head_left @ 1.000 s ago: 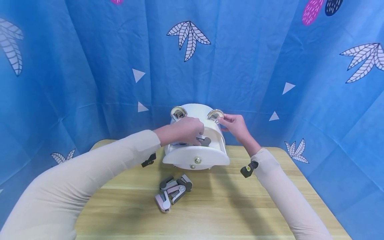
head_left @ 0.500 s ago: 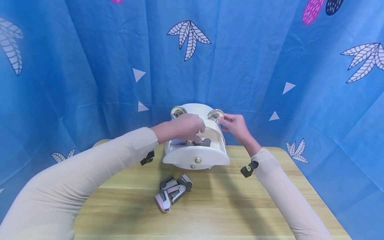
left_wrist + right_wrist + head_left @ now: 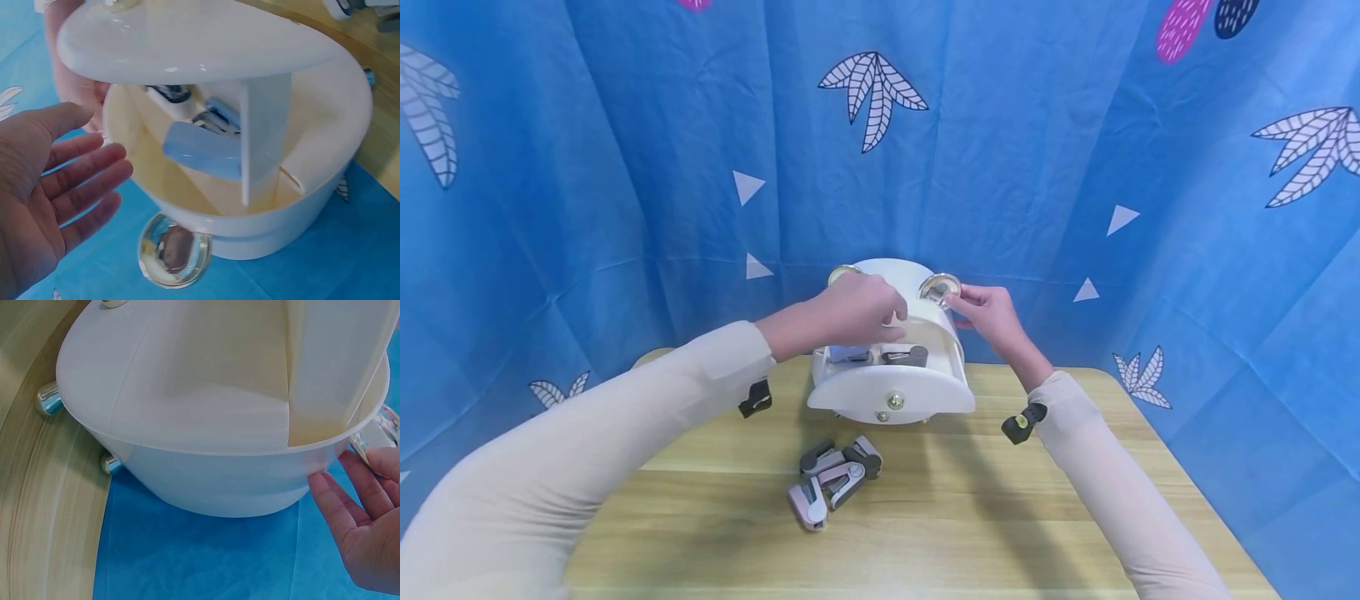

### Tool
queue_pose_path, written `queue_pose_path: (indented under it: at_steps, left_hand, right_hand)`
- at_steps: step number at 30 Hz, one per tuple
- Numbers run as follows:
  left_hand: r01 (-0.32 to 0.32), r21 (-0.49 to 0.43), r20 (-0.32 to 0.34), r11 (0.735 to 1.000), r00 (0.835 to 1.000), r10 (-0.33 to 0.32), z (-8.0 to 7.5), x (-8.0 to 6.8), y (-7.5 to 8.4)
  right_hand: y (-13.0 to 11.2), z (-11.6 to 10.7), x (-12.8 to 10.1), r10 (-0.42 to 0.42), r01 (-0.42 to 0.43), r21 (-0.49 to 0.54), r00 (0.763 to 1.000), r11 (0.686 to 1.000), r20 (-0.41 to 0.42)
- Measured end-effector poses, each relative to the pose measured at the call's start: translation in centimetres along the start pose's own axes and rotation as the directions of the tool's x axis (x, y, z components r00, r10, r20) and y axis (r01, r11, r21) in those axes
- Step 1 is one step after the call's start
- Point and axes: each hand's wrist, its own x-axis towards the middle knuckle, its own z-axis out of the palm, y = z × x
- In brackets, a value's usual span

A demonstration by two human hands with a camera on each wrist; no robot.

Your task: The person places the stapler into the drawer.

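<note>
A white rounded box (image 3: pixel 895 275) stands near the middle of the wooden table's (image 3: pixel 970 550) far edge, its front compartment (image 3: pixel 850 392) open. Inside, a blue stapler (image 3: pixel 203 150) lies near the compartment's left edge, with a grey stapler (image 3: pixel 913 357) beside it toward the middle. The person's left hand (image 3: pixel 861 308) hovers above, fingers loosely parted, holding nothing. The right hand (image 3: pixel 988 317) pinches the shiny round disc (image 3: pixel 936 287) at the box's right edge. A cluster of staplers (image 3: pixel 838 473) lies on the table before the box's front edge, slightly left

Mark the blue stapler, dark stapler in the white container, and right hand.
Blue stapler (image 3: pixel 203 151): left wrist view, blue casing.
Dark stapler (image 3: pixel 914 357): head view, dark casing.
Right hand (image 3: pixel 990 317): head view, middle of hand.
</note>
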Motion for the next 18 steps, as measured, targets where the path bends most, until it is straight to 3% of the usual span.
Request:
queue_pose_path:
  at_steps: [3,9,11,13,15,18]
  left_hand:
    - [0.021,-0.062,-0.118,0.998,0.993,-0.028,-0.7,-0.9,0.1]
    - [0.018,-0.297,-0.305,0.955,0.946,-0.113,-1.6,-3.5,1.2]
    - [-0.019,-0.4,-0.331,0.917,0.935,-0.125,-1.3,-4.6,1.8]
    - [-0.053,-0.496,-0.327,0.867,0.936,-0.13,-0.7,-5.5,2.6]
    - [-0.074,-0.595,-0.284,0.8,0.951,-0.124,0.2,-6.4,3.4]
    - [-0.033,-0.715,-0.16,0.699,0.98,-0.118,2.3,-7.4,4.6]
  right_hand:
    - [0.0,0.0,0.0,0.002,-0.002,0.001,1.0,1.0,-0.001]
    - [0.2,0.0,0.2,0.004,-0.004,-0.007,1.0,1.0,0.003]
    - [0.3,0.0,0.3,0.0,0.0,-0.015,1.0,1.0,0.004]
    - [0.3,0.0,0.4,-0.004,0.004,-0.023,1.0,1.0,0.002]
    - [0.4,0.0,0.4,-0.008,0.008,-0.027,1.0,1.0,0.0]
    - [0.4,0.1,0.4,-0.009,0.009,-0.016,1.0,1.0,-0.004]
